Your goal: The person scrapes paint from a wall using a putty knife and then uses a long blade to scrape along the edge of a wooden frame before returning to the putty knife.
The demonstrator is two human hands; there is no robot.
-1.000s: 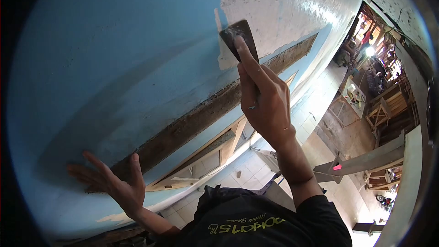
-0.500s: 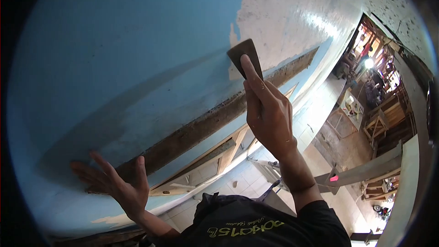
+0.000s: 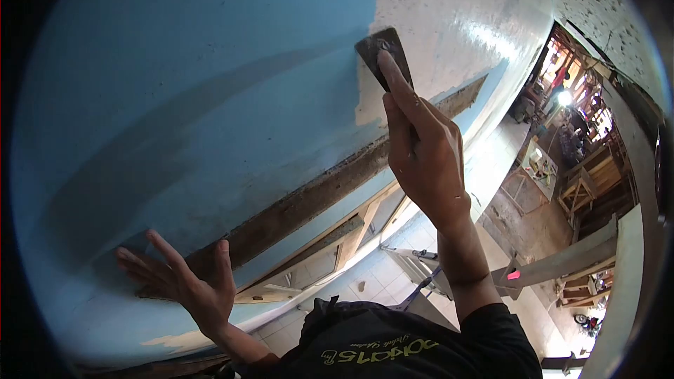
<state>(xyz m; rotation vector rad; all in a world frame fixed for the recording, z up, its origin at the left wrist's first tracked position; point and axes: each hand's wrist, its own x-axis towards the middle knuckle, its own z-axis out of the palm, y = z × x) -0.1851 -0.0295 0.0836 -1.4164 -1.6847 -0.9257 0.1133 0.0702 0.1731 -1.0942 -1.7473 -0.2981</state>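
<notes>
My right hand (image 3: 428,147) grips a dark flat scraper (image 3: 385,56), its index finger stretched along the blade. The blade lies at the border between the blue wall paint (image 3: 281,21) and a whitish patch (image 3: 449,14). At the lower left, my left hand (image 3: 186,284) has its fingers spread near the wall, beside the end of a long brown strip (image 3: 302,203); whether the fingertips touch the wall I cannot tell. Nothing is in that hand.
Below the strip runs a wooden frame with openings (image 3: 344,245). To the right, a small table (image 3: 539,168) bears several items, with a wooden trestle (image 3: 579,193) beside it. A grey beam (image 3: 569,263) crosses at the lower right. Pale tiles (image 3: 372,274) cover the floor.
My right hand and the scraper have moved up and slightly right along the wall. My left hand has shifted slightly right, its fingers still spread.
</notes>
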